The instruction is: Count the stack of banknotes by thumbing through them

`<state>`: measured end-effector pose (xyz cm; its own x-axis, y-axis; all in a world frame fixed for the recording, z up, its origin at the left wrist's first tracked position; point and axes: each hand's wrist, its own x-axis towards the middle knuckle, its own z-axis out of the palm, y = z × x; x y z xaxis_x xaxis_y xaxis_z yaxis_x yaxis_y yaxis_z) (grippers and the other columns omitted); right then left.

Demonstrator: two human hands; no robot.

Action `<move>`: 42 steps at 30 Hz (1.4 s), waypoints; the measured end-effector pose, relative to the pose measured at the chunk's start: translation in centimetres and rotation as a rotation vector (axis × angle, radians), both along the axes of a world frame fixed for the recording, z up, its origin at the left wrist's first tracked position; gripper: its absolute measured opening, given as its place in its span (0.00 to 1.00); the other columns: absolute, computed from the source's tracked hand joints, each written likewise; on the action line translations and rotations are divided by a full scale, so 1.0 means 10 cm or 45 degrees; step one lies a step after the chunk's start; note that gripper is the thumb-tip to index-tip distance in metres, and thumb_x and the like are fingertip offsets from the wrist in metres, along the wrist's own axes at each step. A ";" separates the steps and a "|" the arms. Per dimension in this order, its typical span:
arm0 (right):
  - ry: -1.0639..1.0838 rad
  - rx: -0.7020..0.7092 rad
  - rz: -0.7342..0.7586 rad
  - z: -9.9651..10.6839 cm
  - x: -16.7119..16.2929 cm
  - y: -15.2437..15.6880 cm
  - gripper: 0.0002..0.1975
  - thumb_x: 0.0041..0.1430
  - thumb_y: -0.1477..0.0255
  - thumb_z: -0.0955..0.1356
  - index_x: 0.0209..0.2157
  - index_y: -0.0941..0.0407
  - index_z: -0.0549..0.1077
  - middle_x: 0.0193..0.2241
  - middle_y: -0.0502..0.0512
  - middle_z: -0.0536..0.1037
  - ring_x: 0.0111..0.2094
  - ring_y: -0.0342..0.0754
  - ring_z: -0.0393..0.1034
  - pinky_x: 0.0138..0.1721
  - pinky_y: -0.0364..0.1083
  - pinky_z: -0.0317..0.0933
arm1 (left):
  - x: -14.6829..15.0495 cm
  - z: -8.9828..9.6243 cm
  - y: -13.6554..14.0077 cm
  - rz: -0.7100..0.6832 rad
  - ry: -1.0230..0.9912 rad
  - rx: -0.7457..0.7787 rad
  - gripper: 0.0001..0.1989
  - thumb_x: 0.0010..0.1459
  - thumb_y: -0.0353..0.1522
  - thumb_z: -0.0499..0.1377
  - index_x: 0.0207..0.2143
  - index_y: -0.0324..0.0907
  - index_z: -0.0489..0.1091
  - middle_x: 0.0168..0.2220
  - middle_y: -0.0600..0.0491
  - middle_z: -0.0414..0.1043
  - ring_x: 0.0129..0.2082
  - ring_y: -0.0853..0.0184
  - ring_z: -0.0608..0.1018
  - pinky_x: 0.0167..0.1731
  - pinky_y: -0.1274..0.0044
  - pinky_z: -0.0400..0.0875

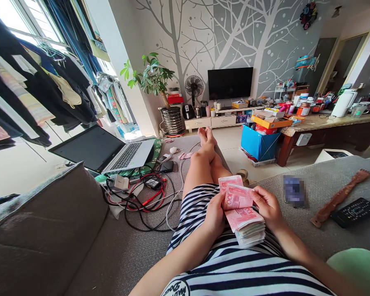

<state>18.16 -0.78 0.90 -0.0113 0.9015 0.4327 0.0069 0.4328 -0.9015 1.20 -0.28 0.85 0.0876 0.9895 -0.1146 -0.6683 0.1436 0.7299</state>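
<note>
A thick stack of pink 100 banknotes (241,218) rests over my lap, folded, its layered edges facing me. My left hand (215,213) grips the stack from its left side, thumb on top. Between the thumb and fingers of my right hand (267,205) is the right edge of a single banknote (239,196), lifted over the others. More pink notes show behind it, at the far end of the stack. Striped black-and-white clothing (197,209) lies beneath both hands. The fingers under the stack are hidden.
On the grey sofa (135,246), left, are an open laptop (120,154) and tangled cables (148,201). To the right lie a blurred dark item (294,191), a brown back scratcher-like stick (342,197) and a black calculator-like device (355,212). A blue box (259,144) stands beyond.
</note>
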 end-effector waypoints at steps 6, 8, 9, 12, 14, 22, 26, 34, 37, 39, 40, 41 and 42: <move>0.013 0.012 -0.007 0.01 -0.01 -0.02 0.23 0.67 0.49 0.70 0.29 0.53 0.71 0.23 0.46 0.64 0.25 0.44 0.56 0.25 0.43 0.52 | 0.00 0.00 -0.01 0.021 0.035 0.007 0.08 0.51 0.36 0.69 0.24 0.42 0.76 0.25 0.53 0.78 0.29 0.63 0.77 0.37 0.72 0.73; 0.006 0.024 -0.013 0.00 0.00 -0.02 0.23 0.67 0.50 0.70 0.29 0.54 0.71 0.23 0.46 0.64 0.25 0.44 0.57 0.26 0.44 0.53 | -0.01 -0.01 -0.01 0.026 0.057 0.016 0.09 0.53 0.36 0.67 0.23 0.42 0.76 0.26 0.52 0.79 0.30 0.61 0.77 0.37 0.71 0.73; 0.002 0.028 -0.015 0.00 0.00 -0.02 0.23 0.67 0.49 0.70 0.28 0.54 0.71 0.23 0.46 0.64 0.25 0.44 0.57 0.26 0.44 0.53 | -0.01 -0.02 0.00 0.026 0.068 0.024 0.09 0.54 0.36 0.67 0.24 0.43 0.76 0.27 0.52 0.79 0.30 0.61 0.77 0.38 0.70 0.73; -0.019 0.027 -0.014 0.01 0.00 -0.02 0.23 0.67 0.49 0.70 0.28 0.54 0.71 0.23 0.47 0.65 0.25 0.45 0.57 0.26 0.44 0.53 | -0.02 -0.05 0.01 0.009 0.067 0.042 0.08 0.54 0.36 0.67 0.26 0.42 0.78 0.29 0.51 0.81 0.32 0.59 0.78 0.40 0.68 0.74; -0.037 0.027 -0.021 0.04 -0.01 -0.03 0.24 0.67 0.49 0.70 0.28 0.53 0.71 0.23 0.47 0.66 0.25 0.45 0.58 0.26 0.44 0.54 | -0.02 -0.06 0.01 -0.012 0.050 0.039 0.09 0.52 0.37 0.69 0.29 0.40 0.80 0.30 0.51 0.82 0.33 0.59 0.79 0.41 0.69 0.74; -0.061 0.041 -0.029 0.11 -0.02 -0.06 0.25 0.65 0.46 0.70 0.27 0.53 0.71 0.21 0.46 0.64 0.23 0.45 0.55 0.24 0.44 0.52 | 0.00 -0.03 -0.02 -0.025 0.030 0.023 0.13 0.47 0.42 0.73 0.29 0.41 0.80 0.33 0.50 0.83 0.33 0.62 0.79 0.41 0.72 0.73; -0.048 0.046 -0.011 0.07 -0.01 -0.06 0.25 0.67 0.48 0.69 0.27 0.53 0.71 0.22 0.46 0.64 0.23 0.45 0.54 0.24 0.44 0.52 | 0.00 -0.01 -0.03 -0.024 0.028 0.023 0.11 0.47 0.40 0.72 0.27 0.42 0.80 0.30 0.52 0.81 0.30 0.64 0.77 0.40 0.73 0.73; -0.073 0.043 -0.005 0.07 0.00 -0.07 0.26 0.66 0.45 0.68 0.26 0.53 0.70 0.22 0.47 0.63 0.23 0.45 0.53 0.23 0.44 0.50 | 0.00 0.00 -0.03 -0.047 0.041 0.047 0.11 0.47 0.40 0.72 0.30 0.42 0.82 0.31 0.50 0.83 0.34 0.59 0.81 0.41 0.72 0.74; -0.073 0.041 0.004 0.08 0.00 -0.08 0.26 0.66 0.45 0.68 0.26 0.53 0.70 0.22 0.47 0.62 0.23 0.45 0.53 0.23 0.44 0.50 | 0.00 0.01 -0.04 -0.054 0.051 0.048 0.12 0.48 0.41 0.72 0.30 0.42 0.82 0.31 0.50 0.83 0.35 0.57 0.82 0.42 0.70 0.75; -0.066 0.038 0.016 0.07 0.00 -0.08 0.26 0.67 0.46 0.68 0.26 0.53 0.69 0.22 0.47 0.62 0.24 0.45 0.53 0.23 0.43 0.50 | 0.00 0.02 -0.04 -0.048 0.053 0.045 0.12 0.47 0.41 0.72 0.30 0.42 0.82 0.30 0.50 0.82 0.35 0.56 0.82 0.42 0.69 0.75; -0.064 0.035 0.020 0.07 0.00 -0.08 0.26 0.67 0.45 0.67 0.26 0.53 0.69 0.22 0.47 0.62 0.24 0.45 0.53 0.23 0.43 0.50 | 0.00 0.02 -0.04 -0.045 0.055 0.043 0.12 0.47 0.41 0.71 0.30 0.42 0.81 0.30 0.50 0.82 0.36 0.56 0.82 0.42 0.69 0.75; -0.066 0.031 0.022 0.06 0.00 -0.08 0.27 0.67 0.45 0.67 0.26 0.53 0.69 0.22 0.47 0.62 0.24 0.45 0.53 0.23 0.43 0.51 | -0.01 0.02 -0.04 -0.041 0.060 0.042 0.12 0.46 0.40 0.71 0.29 0.42 0.81 0.30 0.50 0.82 0.36 0.56 0.82 0.42 0.69 0.75; -0.071 0.027 0.023 0.06 0.00 -0.08 0.27 0.67 0.45 0.67 0.26 0.53 0.68 0.22 0.47 0.62 0.24 0.45 0.53 0.23 0.43 0.50 | -0.01 0.02 -0.05 -0.037 0.065 0.041 0.12 0.46 0.40 0.71 0.29 0.42 0.81 0.30 0.50 0.82 0.36 0.56 0.82 0.42 0.69 0.75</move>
<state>18.19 -1.58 1.48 -0.0519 0.8915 0.4501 0.0488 0.4524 -0.8905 1.15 -0.73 1.05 0.1108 0.9899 -0.0880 -0.6257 0.1383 0.7677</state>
